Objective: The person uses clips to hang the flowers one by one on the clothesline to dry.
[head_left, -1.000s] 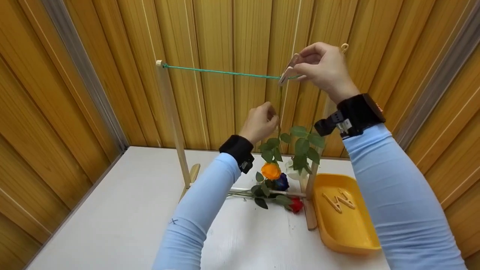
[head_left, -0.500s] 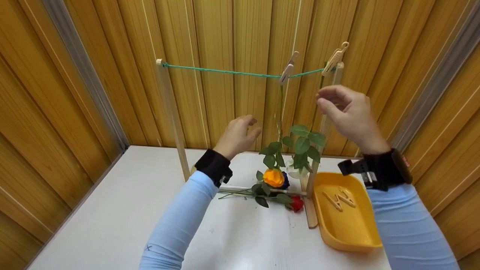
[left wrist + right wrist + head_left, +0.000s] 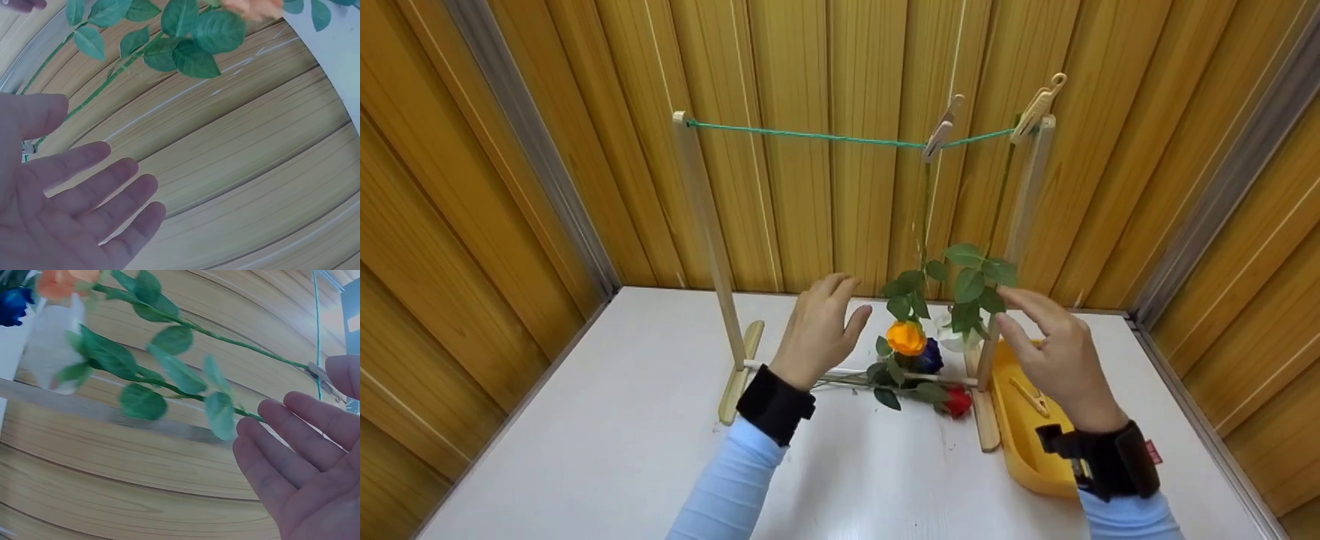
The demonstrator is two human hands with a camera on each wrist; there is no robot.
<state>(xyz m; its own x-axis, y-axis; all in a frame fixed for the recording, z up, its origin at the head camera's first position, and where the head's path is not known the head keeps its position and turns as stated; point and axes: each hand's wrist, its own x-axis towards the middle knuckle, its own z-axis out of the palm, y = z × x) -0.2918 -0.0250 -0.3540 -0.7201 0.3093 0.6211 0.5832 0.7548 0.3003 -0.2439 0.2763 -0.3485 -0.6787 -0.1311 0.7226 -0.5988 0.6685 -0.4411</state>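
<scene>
Hands, left hand and right hand, spread empty flanking hanging orange rose.

The right hand fills the lower right, palm showing, fingers straight and slightly spread, holding nothing; just beyond the fingertips run two leafy green stems; an orange rose and a blue flower lie far off; a green cord runs above the hand.

Left hand, right hand raised, fingers relaxed, empty.
</scene>
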